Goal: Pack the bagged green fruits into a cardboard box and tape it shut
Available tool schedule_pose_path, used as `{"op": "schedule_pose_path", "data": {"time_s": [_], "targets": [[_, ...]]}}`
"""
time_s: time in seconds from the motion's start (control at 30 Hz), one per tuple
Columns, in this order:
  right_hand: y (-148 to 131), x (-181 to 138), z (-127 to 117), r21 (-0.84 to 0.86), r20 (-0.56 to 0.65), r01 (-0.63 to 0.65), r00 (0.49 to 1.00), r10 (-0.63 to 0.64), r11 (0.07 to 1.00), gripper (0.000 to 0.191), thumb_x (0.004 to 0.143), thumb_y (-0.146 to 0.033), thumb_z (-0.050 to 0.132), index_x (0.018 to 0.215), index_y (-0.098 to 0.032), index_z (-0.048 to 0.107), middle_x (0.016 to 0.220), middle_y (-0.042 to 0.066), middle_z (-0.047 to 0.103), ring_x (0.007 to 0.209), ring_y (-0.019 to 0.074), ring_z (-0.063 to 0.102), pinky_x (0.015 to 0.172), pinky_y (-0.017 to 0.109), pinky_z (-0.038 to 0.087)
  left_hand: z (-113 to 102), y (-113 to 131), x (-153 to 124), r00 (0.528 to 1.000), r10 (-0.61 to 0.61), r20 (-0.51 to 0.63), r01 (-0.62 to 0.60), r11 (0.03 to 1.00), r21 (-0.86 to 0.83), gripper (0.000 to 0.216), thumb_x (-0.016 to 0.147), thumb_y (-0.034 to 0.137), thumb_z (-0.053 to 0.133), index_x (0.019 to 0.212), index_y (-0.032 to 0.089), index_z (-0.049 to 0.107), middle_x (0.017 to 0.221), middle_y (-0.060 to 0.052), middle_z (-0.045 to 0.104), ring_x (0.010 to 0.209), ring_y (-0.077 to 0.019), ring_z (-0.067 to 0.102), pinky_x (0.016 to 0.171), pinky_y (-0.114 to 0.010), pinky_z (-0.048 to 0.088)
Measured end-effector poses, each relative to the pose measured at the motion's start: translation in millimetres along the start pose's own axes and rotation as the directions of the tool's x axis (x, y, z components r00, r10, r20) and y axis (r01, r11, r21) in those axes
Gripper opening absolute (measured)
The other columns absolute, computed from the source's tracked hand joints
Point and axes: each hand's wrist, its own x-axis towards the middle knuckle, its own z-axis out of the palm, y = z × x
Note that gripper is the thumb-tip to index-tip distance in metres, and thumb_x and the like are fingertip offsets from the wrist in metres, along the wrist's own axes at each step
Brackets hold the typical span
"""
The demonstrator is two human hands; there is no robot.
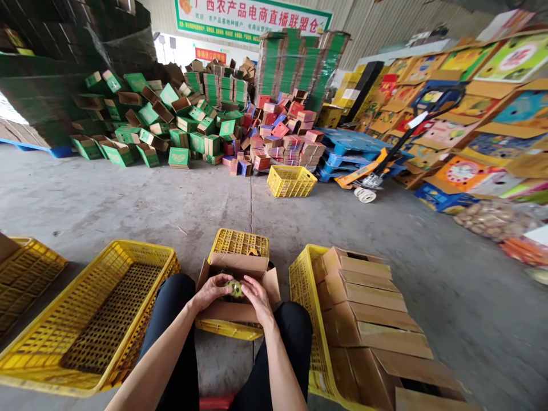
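Observation:
Between my hands is a small, round, yellow-green fruit (pixel 234 288) with dark spots and a shiny surface, perhaps in clear wrap; its exact kind is unclear. My left hand (pixel 213 290) grips it from the left, thumb and fingers closed on its side. On the opposite side, my right hand (pixel 256 294) has its fingers pressed against it. Both hands are over an open cardboard box (pixel 270 285) with its flaps folded out. That box rests on an upturned yellow crate (pixel 240 242) between my knees. The box's inside is mostly hidden by my hands.
A large yellow crate (pixel 141 251) stands left, another (pixel 38 257) beyond it. At right, a yellow crate (pixel 306 285) holds several cardboard boxes (pixel 377 308). Ahead are a small yellow crate (pixel 292 181), piled green boxes (pixel 180 157), blue pallets (pixel 351 142) and a pallet jack (pixel 381 160).

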Motion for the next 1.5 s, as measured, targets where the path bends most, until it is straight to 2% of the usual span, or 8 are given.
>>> {"op": "schedule_pose_path", "data": {"time_s": [0.3, 0.5, 0.73, 0.9, 1.1, 1.2, 1.33, 1.5], "targets": [[9, 6, -4, 0.016, -0.051, -0.026, 0.998, 0.027, 1.0, 0.065, 0.069, -0.064, 0.089, 0.119, -0.024, 0.079, 0.121, 0.011, 0.079, 0.116, 0.0344, 0.072, 0.1, 0.05, 0.058, 1, 4, -1, 1.0, 0.027, -0.012, -0.028, 0.998, -0.058, 0.066, 0.064, 0.039, 0.1, 0.122, 0.022, 0.075, 0.126, -0.009, 0.075, 0.115, -0.0258, 0.07, 0.105, -0.037, 0.05], [12, 4, -2, 0.111, 0.043, -0.047, 0.998, 0.042, 0.993, 0.061, 0.076, -0.064, 0.085, 0.126, -0.029, 0.075, 0.133, 0.009, 0.074, 0.121, 0.0303, 0.071, 0.099, 0.048, 0.058, 1, 5, -2, 0.993, -0.09, 0.074, 0.095, 0.993, -0.07, 0.06, 0.07, 0.036, 0.098, 0.122, 0.02, 0.075, 0.127, -0.013, 0.074, 0.113, -0.0272, 0.072, 0.102, -0.039, 0.053], [5, -1, 2, 0.012, 0.081, -0.027, 0.996, 0.026, 1.0, 0.058, 0.072, -0.063, 0.089, 0.118, -0.029, 0.079, 0.123, 0.008, 0.078, 0.124, 0.0373, 0.069, 0.105, 0.055, 0.055, 2, 1, -1, 0.994, -0.048, 0.095, 0.054, 0.997, -0.063, 0.047, 0.072, 0.038, 0.097, 0.109, 0.02, 0.074, 0.112, -0.008, 0.075, 0.103, -0.0233, 0.073, 0.093, -0.034, 0.054], [4, -3, 2, 0.068, 0.105, -0.043, 0.994, 0.036, 0.997, 0.087, 0.071, -0.052, 0.093, 0.149, -0.037, 0.057, 0.134, 0.006, 0.073, 0.126, 0.0323, 0.068, 0.104, 0.052, 0.057, -1, -2, 0, 0.992, -0.052, 0.113, 0.056, 0.998, -0.033, 0.052, 0.073, 0.039, 0.096, 0.115, 0.018, 0.075, 0.115, -0.009, 0.075, 0.1, -0.023, 0.073, 0.09, -0.034, 0.054], [10, -2, 1, 0.046, 0.083, -0.061, 0.995, 0.057, 0.997, 0.106, 0.069, -0.048, 0.094, 0.16, -0.036, 0.042, 0.132, 0.007, 0.073, 0.119, 0.0315, 0.071, 0.098, 0.049, 0.06, -4, -6, 1, 0.985, -0.102, 0.137, 0.104, 0.995, -0.007, 0.063, 0.07, 0.036, 0.097, 0.126, 0.02, 0.074, 0.124, -0.012, 0.075, 0.103, -0.0248, 0.075, 0.094, -0.036, 0.054], [13, 3, -1, 0.056, -0.012, -0.073, 0.997, 0.074, 0.996, 0.111, 0.069, -0.049, 0.092, 0.163, -0.037, 0.034, 0.132, 0.009, 0.072, 0.108, 0.0305, 0.074, 0.089, 0.049, 0.064, -7, -7, 2, 0.996, -0.083, 0.039, 0.083, 0.997, 0.001, 0.069, 0.071, 0.041, 0.096, 0.132, 0.02, 0.072, 0.132, -0.016, 0.072, 0.111, -0.0297, 0.074, 0.098, -0.041, 0.055], [18, 14, -7, -0.028, -0.286, -0.024, 0.958, 0.015, 0.999, 0.088, 0.063, -0.053, 0.089, 0.142, -0.029, 0.061, 0.126, 0.011, 0.072, 0.106, 0.0331, 0.073, 0.08, 0.049, 0.066, -19, -11, 11, 0.977, 0.121, -0.176, -0.094, 0.983, 0.158, 0.07, 0.077, 0.045, 0.088, 0.138, 0.019, 0.068, 0.146, -0.018, 0.065, 0.134, -0.0363, 0.062, 0.108, -0.046, 0.052], [27, 24, -18, -0.174, -0.515, 0.059, 0.845, -0.142, 0.983, 0.057, 0.066, -0.057, 0.078, 0.111, -0.023, 0.069, 0.108, 0.01, 0.074, 0.094, 0.0329, 0.073, 0.069, 0.047, 0.065, -34, -21, 28, 0.955, 0.259, -0.146, -0.176, 0.888, 0.425, 0.06, 0.077, 0.031, 0.075, 0.136, 0.016, 0.068, 0.147, -0.017, 0.065, 0.139, -0.0362, 0.059, 0.117, -0.051, 0.046]]}}
